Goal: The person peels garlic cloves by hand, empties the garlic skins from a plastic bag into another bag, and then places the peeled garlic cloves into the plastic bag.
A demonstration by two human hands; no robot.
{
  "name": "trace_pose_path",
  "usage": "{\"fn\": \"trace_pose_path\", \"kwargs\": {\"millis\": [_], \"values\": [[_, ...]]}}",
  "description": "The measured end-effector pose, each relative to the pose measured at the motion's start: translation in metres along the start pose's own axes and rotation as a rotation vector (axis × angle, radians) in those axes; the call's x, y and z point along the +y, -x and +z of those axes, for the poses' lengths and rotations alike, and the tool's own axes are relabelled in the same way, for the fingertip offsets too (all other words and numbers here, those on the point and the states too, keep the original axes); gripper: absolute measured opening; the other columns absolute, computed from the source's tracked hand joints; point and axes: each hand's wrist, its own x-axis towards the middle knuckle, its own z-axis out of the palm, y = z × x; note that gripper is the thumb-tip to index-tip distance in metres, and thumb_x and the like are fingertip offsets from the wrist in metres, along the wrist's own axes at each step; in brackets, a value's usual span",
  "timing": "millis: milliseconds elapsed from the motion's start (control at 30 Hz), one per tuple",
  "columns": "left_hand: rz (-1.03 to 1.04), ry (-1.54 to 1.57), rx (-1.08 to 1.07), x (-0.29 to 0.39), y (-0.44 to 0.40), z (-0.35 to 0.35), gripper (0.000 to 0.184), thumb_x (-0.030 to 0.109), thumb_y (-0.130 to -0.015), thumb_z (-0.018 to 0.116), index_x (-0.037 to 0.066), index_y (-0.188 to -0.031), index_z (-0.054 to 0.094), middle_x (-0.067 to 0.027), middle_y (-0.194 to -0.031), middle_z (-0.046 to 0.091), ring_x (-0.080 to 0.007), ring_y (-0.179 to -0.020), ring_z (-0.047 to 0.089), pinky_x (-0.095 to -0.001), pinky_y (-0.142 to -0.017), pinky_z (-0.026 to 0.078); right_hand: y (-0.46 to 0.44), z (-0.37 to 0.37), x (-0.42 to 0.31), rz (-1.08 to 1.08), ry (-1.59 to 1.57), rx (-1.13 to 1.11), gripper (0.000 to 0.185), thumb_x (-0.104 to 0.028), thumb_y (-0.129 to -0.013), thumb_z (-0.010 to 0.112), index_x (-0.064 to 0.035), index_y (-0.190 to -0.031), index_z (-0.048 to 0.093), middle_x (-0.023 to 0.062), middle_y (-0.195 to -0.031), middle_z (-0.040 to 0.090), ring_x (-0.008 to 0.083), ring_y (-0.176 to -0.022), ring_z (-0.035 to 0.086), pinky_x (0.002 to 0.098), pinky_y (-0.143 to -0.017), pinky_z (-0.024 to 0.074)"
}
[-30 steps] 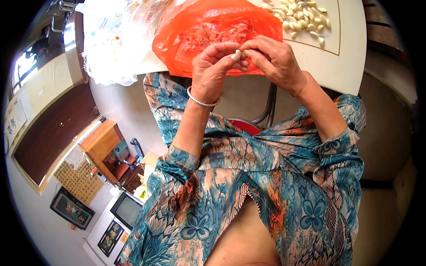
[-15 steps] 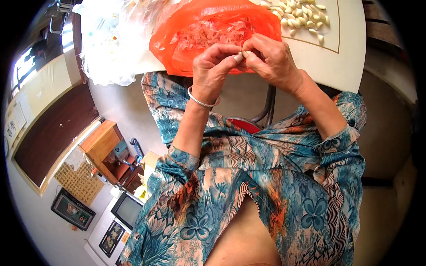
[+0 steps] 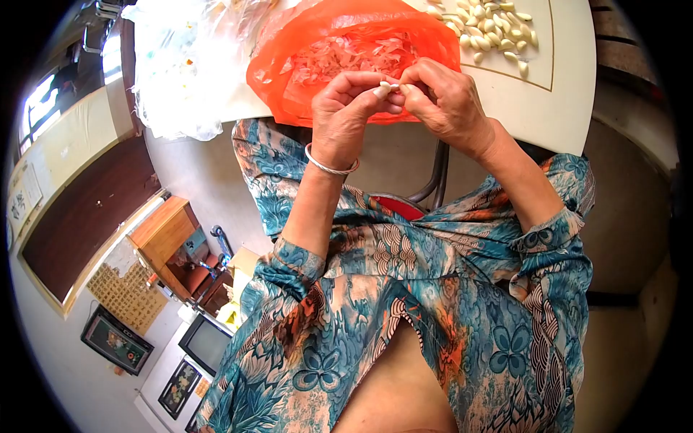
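Note:
A small pale garlic clove (image 3: 390,86) is pinched between the thumb and fingers of my left hand (image 3: 341,108), which has a bracelet at the wrist. My right hand (image 3: 449,101) is closed, its thumb and forefinger gripping the clove's right end. Whether skin is caught there is too small to tell. Both hands are over the near edge of an open red plastic bag (image 3: 281,105). Thin papery garlic skins (image 3: 346,54) lie inside the bag. To its right, several peeled garlic cloves (image 3: 498,29) are heaped on the table.
The pale table (image 3: 570,94) has a curved right edge. Clear plastic bags (image 3: 173,79) hang over its left side. Below the table are dark metal chair legs (image 3: 437,173) and a red seat (image 3: 399,207). A wooden cabinet (image 3: 162,227) stands further left.
The fingertips have parted slightly, so more of the white clove shows between them. Both hands stay in nearly the same place over the bag.

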Motion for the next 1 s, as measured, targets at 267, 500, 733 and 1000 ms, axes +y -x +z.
{"fn": "trace_pose_path", "kwargs": {"millis": [267, 500, 733, 1000], "values": [[-0.034, 0.198, 0.001, -0.002, -0.002, -0.008, 0.013, -0.002, -0.087, 0.053, -0.004, -0.099, 0.055, -0.0168, -0.095, 0.063, -0.0237, -0.086, 0.064, -0.0323, -0.075, 0.055, 0.0, -0.001, -0.001, 0.019, -0.019, 0.038, 0.004, -0.007, -0.078, 0.058, -0.0038, -0.078, 0.055, 0.0109, -0.071, 0.058, 0.0272, -0.061, 0.059, 0.0347, -0.054, 0.0473], [-0.092, 0.316, 0.005, -0.003, -0.002, -0.008, 0.015, -0.001, -0.087, 0.052, -0.004, -0.102, 0.056, -0.0158, -0.095, 0.063, -0.0231, -0.084, 0.064, -0.0323, -0.075, 0.055, -0.001, 0.0, 0.0, -0.024, 0.016, 0.048, 0.006, -0.008, -0.079, 0.06, -0.0033, -0.078, 0.057, 0.0102, -0.07, 0.057, 0.0257, -0.06, 0.059, 0.0332, -0.054, 0.0469], [-0.108, 0.345, -0.023, -0.006, -0.002, -0.008, 0.017, -0.001, -0.088, 0.051, -0.004, -0.104, 0.056, -0.0155, -0.095, 0.063, -0.0222, -0.084, 0.064, -0.0315, -0.073, 0.055, -0.003, -0.002, -0.004, 0.069, -0.136, 0.03, 0.01, -0.007, -0.077, 0.065, -0.0025, -0.084, 0.059, 0.0087, -0.073, 0.057, 0.0221, -0.063, 0.06, 0.0311, -0.057, 0.0479], [-0.087, 0.33, -0.01, -0.011, 0.0, -0.007, 0.016, -0.001, -0.087, 0.051, -0.005, -0.102, 0.058, -0.0147, -0.093, 0.063, -0.0213, -0.081, 0.063, -0.0311, -0.073, 0.055, -0.001, 0.0, -0.004, 0.001, -0.115, -0.031, 0.01, -0.004, -0.078, 0.063, -0.0016, -0.087, 0.059, 0.0101, -0.075, 0.058, 0.0226, -0.068, 0.062, 0.0304, -0.06, 0.0493]]}}
